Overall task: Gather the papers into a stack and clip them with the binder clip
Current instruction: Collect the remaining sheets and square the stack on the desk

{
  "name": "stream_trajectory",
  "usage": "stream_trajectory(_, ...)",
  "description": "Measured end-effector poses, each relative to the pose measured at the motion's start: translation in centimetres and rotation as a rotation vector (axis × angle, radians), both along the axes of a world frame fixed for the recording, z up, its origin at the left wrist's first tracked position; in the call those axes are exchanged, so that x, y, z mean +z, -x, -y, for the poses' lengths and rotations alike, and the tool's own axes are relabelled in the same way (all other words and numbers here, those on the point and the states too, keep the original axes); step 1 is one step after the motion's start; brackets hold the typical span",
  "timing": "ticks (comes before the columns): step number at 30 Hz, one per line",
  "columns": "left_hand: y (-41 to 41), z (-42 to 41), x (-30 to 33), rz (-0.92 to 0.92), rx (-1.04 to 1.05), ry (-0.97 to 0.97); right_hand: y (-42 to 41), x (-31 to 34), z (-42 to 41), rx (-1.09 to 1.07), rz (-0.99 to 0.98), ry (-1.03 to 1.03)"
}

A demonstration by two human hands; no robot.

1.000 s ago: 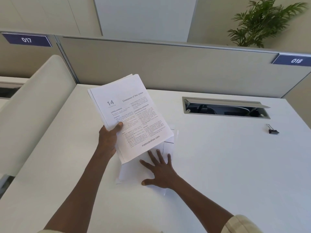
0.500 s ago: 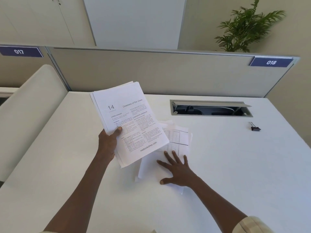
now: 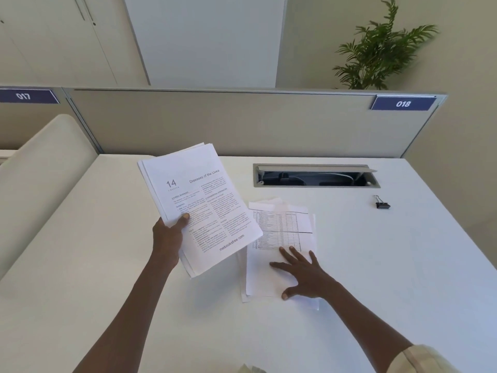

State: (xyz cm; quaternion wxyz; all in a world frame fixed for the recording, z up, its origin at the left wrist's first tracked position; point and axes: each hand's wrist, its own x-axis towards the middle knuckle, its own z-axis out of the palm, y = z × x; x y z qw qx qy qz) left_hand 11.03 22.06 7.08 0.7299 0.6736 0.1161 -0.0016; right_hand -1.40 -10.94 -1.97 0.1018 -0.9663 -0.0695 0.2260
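My left hand (image 3: pixel 169 235) grips a bundle of printed papers (image 3: pixel 199 200) by its left edge and holds it tilted above the white desk (image 3: pixel 376 278). The top sheet reads "14 Diseases of the Uvea". To its right, loose sheets (image 3: pixel 279 232) lie flat on the desk, the top one showing a printed table. My right hand (image 3: pixel 301 273) lies palm down on their lower part, fingers spread. A small black binder clip (image 3: pixel 382 204) sits alone on the desk at the far right, well away from both hands.
An open cable slot (image 3: pixel 314 176) is set into the desk behind the loose sheets. A beige partition (image 3: pixel 242 122) with signs 017 and 018 closes the back. A curved panel (image 3: pixel 45 168) borders the left side. A potted plant (image 3: pixel 382 47) stands behind.
The view has shifted, so everything sits lower and further right in frame. More of the table sheet shows as the held bundle sits further left of it. My right hand still presses the loose sheets.
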Motion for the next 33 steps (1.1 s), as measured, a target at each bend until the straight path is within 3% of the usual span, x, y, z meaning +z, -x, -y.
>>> stream_trajectory(16, 3.8, 3.1, 0.3, 0.03, 0.055, 0.01, 1.7, 1.3, 6.0, -0.02, -0.062, -0.023)
stream_trajectory(20, 4.6, 3.5, 0.0, 0.026, 0.074, 0.033, 1.7, 1.3, 5.7, -0.262, 0.074, -0.176)
stream_trajectory(24, 5.8, 4.2, -0.8, 0.019, 0.09, 0.027, 1.8, 1.0, 5.0, -0.574, 0.384, -0.036)
stream_trajectory(28, 6.4, 4.4, -1.7, -0.005, 0.094, 0.036, 1.7, 1.5, 4.5, -0.841, 0.269, 0.05)
stream_trajectory(33, 5.8, 4.7, -1.6, 0.004, 0.095, 0.038, 1.0, 1.0, 4.7, -0.93, 0.195, 0.092)
